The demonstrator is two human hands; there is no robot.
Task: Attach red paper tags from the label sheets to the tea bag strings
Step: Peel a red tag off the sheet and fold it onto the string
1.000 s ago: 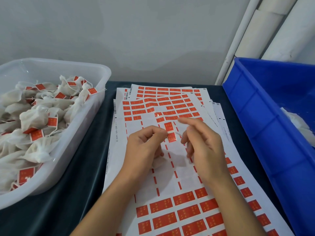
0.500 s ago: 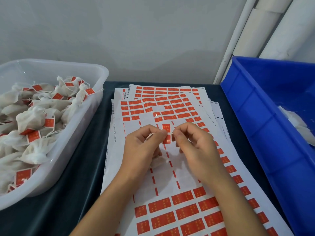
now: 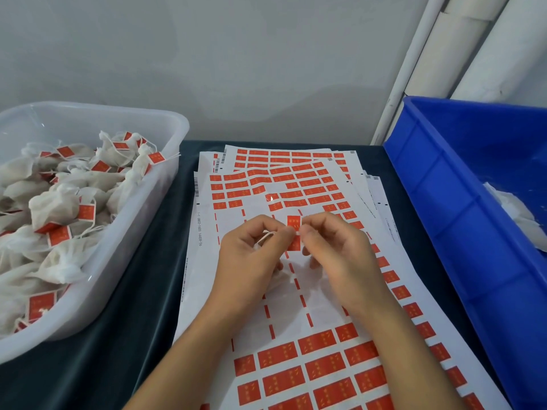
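Note:
My left hand (image 3: 251, 255) pinches a white tea bag string (image 3: 264, 237) between thumb and forefinger, and a bit of the white tea bag (image 3: 279, 276) shows under its palm. My right hand (image 3: 334, 253) meets it fingertip to fingertip and pinches a red paper tag (image 3: 294, 223) that stands upright between the two hands. Both hands hover over the top label sheet (image 3: 296, 365), which bears rows of red tags and a peeled white patch in its middle.
A clear plastic tub (image 3: 142, 220) at the left holds several white tea bags with red tags. A blue crate (image 3: 461, 220) stands at the right with white bags inside. More label sheets (image 3: 284, 156) fan out behind on the dark cloth (image 3: 118, 350).
My right hand moved left and closed its fingers onto the tag beside my left fingertips. The string now shows looped between my left thumb and forefinger.

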